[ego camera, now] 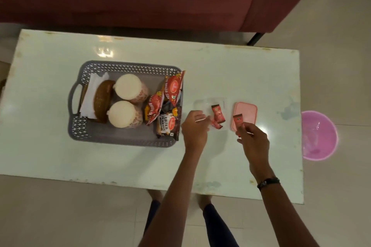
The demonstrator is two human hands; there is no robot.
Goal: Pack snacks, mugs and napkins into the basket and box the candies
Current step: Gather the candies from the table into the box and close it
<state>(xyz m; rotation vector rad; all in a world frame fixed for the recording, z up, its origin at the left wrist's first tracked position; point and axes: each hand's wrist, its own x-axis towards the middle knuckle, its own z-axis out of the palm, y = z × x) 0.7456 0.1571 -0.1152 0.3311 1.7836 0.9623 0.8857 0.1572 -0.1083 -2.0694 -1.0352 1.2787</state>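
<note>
We look down on a pale table [241, 70]. At left, a grey basket [128, 136] holds two mugs [128, 88], white napkins [90, 94] and snack packets [170, 106]. Right of it sits a clear box [202, 104] with red candies [218, 114] inside — the left hand [194, 128] grips its near edge. The right hand [254, 140] pinches another candy [239, 121] above the pink lid [247, 110].
</note>
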